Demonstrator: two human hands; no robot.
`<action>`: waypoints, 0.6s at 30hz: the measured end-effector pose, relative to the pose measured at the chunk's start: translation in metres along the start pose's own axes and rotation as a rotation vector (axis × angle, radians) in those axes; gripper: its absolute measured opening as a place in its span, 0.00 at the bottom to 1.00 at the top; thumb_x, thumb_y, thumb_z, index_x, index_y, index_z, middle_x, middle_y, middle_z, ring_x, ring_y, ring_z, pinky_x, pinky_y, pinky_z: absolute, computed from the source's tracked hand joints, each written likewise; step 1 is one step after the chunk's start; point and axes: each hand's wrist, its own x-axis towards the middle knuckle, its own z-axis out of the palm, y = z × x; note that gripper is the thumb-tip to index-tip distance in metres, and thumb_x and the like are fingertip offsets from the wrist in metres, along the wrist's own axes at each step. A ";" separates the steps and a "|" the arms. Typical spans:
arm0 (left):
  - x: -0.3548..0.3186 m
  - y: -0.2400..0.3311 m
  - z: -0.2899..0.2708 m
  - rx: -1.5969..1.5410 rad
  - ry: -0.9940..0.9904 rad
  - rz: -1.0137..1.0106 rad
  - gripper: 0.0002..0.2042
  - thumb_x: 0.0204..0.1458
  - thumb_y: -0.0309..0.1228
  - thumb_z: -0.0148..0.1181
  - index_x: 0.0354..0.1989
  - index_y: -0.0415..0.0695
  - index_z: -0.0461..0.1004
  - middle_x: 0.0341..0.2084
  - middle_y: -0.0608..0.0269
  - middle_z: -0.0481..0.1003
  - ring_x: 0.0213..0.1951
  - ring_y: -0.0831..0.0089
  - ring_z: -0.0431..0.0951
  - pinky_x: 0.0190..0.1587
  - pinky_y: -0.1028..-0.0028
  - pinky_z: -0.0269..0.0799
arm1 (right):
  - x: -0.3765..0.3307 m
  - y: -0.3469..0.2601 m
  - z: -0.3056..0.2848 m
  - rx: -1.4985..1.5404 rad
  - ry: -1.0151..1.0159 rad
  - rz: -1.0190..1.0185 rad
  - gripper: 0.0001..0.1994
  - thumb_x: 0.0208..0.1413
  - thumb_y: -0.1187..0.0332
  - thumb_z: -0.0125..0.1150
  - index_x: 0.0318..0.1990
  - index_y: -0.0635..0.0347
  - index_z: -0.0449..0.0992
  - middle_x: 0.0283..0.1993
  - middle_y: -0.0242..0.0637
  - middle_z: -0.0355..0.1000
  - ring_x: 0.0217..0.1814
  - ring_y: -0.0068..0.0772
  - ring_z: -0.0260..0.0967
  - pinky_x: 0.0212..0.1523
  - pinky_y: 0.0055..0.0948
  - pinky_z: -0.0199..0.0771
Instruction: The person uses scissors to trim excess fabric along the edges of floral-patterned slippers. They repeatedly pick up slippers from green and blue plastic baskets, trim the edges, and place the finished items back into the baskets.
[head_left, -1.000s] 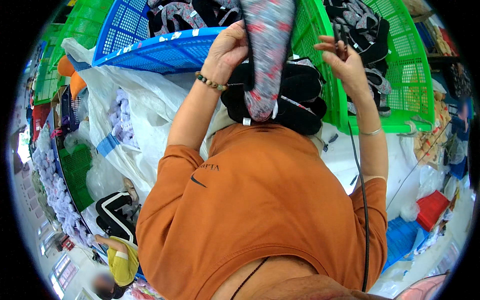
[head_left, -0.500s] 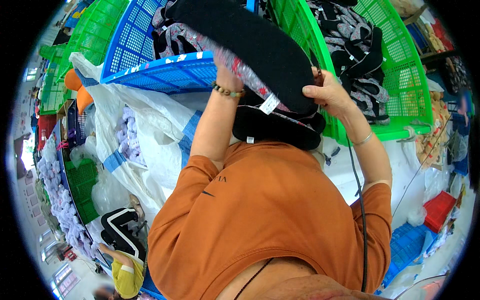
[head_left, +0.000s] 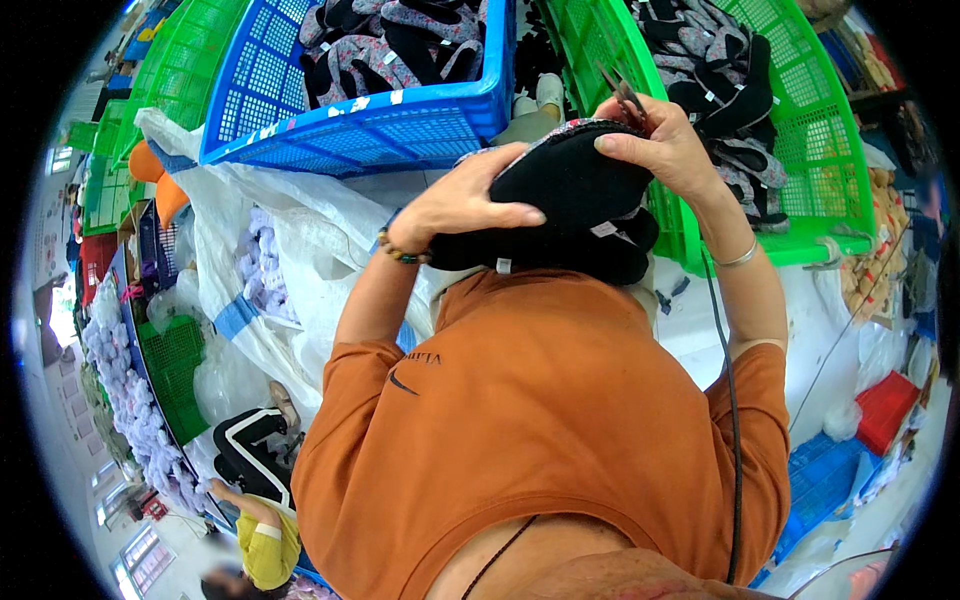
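Observation:
I hold a black slipper [head_left: 575, 180] with a patterned fabric edge, its dark side up, over my orange shirt. My left hand [head_left: 465, 205] presses on its left end. My right hand [head_left: 665, 150] grips its right end and also pinches small dark snips [head_left: 625, 95] between the fingers. Just under it lie two more black slippers [head_left: 600, 255] with white tags, resting against my lap.
A blue basket [head_left: 400, 125] of dark patterned slippers stands ahead on the left, and a green basket [head_left: 810, 190] of slippers on the right. White sacks [head_left: 270, 280] lie to my left. A person in a yellow top [head_left: 265, 545] sits at lower left. A red box [head_left: 885, 410] is on the right.
The slipper was held up lengthwise with its patterned lining showing. I turned it flat and brought it down onto the black slippers at my lap, with both hands closing over it.

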 end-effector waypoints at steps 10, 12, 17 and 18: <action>0.006 0.012 0.009 -0.183 0.215 0.043 0.26 0.40 0.34 0.67 0.48 0.38 0.68 0.37 0.57 0.74 0.39 0.70 0.75 0.44 0.73 0.69 | -0.016 0.006 -0.022 0.061 0.474 -0.052 0.08 0.59 0.66 0.53 0.33 0.61 0.71 0.27 0.26 0.69 0.18 0.07 0.50 0.18 0.11 0.46; 0.006 0.006 0.006 -0.513 0.203 -0.032 0.25 0.41 0.32 0.66 0.48 0.38 0.67 0.38 0.58 0.74 0.39 0.72 0.75 0.43 0.75 0.70 | -0.021 0.005 -0.012 -0.086 0.446 -0.090 0.09 0.59 0.65 0.53 0.34 0.62 0.72 0.27 0.26 0.69 0.20 0.08 0.54 0.20 0.11 0.49; 0.003 -0.024 -0.007 -1.244 0.194 -0.109 0.23 0.45 0.24 0.59 0.51 0.31 0.62 0.42 0.45 0.73 0.37 0.63 0.79 0.41 0.70 0.78 | -0.024 0.002 0.005 -0.401 0.281 -0.030 0.11 0.59 0.65 0.52 0.38 0.65 0.72 0.29 0.29 0.67 0.28 0.18 0.60 0.31 0.17 0.60; 0.003 -0.026 -0.005 -1.289 0.210 -0.110 0.23 0.46 0.24 0.58 0.52 0.30 0.62 0.42 0.44 0.72 0.37 0.62 0.79 0.40 0.69 0.78 | -0.022 0.002 0.008 -0.460 0.301 -0.116 0.12 0.58 0.63 0.53 0.37 0.66 0.72 0.28 0.32 0.67 0.27 0.22 0.62 0.30 0.20 0.62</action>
